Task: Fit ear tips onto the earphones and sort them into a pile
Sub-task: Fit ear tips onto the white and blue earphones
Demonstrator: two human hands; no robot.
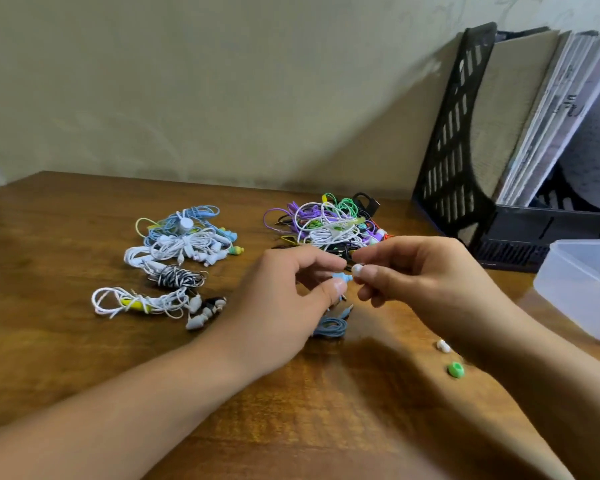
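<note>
At frame centre, the left hand (284, 299) pinches a blue earbud (342, 278) in its fingers; the right hand (416, 275) pinches a white tip (356, 270) against it. Sorted earphones (177, 258) lie on the bench (49, 258) at 9 o'clock, a tangled pile (326, 220) at 12. Loose tips (455, 369) lie at 4.

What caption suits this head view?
Right hand presses a white ear tip onto the blue earphone held by left hand.

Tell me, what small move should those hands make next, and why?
Probably press the white ear tip, pinched by the right hand, onto the blue earbud held by the left hand; the two sit almost touching but do not look joined yet.
</note>
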